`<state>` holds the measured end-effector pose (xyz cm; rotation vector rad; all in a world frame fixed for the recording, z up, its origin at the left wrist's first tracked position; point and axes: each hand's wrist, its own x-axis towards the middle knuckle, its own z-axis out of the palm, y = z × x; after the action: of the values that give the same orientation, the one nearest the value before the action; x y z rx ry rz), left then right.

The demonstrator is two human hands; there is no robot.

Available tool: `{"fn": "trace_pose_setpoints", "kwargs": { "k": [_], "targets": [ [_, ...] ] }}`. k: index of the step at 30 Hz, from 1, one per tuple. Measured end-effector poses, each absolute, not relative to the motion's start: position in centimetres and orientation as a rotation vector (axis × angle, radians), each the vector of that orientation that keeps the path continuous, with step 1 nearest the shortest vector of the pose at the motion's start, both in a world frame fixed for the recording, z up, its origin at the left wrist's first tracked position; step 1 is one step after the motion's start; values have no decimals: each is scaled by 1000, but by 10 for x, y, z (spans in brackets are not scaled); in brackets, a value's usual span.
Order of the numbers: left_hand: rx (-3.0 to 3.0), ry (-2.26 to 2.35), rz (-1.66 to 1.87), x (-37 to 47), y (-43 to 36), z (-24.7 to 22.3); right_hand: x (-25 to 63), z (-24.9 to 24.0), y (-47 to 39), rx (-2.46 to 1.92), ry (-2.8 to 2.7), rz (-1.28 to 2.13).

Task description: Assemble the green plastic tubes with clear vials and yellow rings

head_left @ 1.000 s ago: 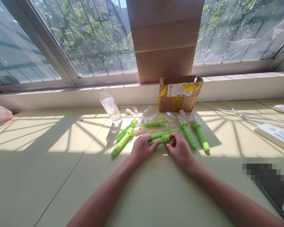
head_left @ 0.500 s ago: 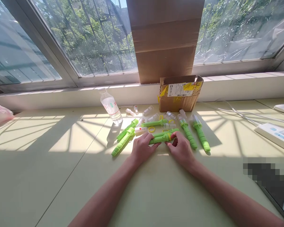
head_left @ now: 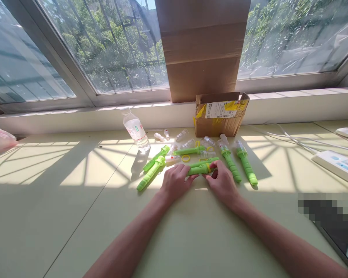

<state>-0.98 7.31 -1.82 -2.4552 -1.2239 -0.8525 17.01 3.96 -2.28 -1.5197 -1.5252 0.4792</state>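
A green ribbed plastic handle (head_left: 199, 170) lies sideways between both hands, just above the table. Around its left end, my left hand (head_left: 176, 180) is closed. My right hand (head_left: 221, 180) pinches the right end, where a yellow ring (head_left: 208, 167) sits; the fingers partly hide that end. Right behind it lies another green handle (head_left: 210, 160). Farther back are a third green handle (head_left: 190, 151), a loose yellow ring (head_left: 186, 158), a white piece with a red dot (head_left: 172, 159) and several clear plastic caps (head_left: 182, 135).
Two green handles (head_left: 151, 173) lie at left; two with clear tops (head_left: 247, 168) lie at right. A water bottle (head_left: 137, 131) and an open cardboard box (head_left: 220, 125) stand behind, near the window. At right are a power strip (head_left: 338, 165) and a dark, partly pixelated object (head_left: 336, 227).
The held handle and my left hand have shifted slightly to the right. My right hand stays at the ringed end, nearly in place. Everything else lies as before.
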Motion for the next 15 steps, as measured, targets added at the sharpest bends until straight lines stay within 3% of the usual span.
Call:
{"fn": "trace_pose_setpoints", "kwargs": {
  "k": [15],
  "targets": [
    [-2533,-1301,-648,-7,73,-13,170,-24,40,-1511,-1490,459]
  ]
}}
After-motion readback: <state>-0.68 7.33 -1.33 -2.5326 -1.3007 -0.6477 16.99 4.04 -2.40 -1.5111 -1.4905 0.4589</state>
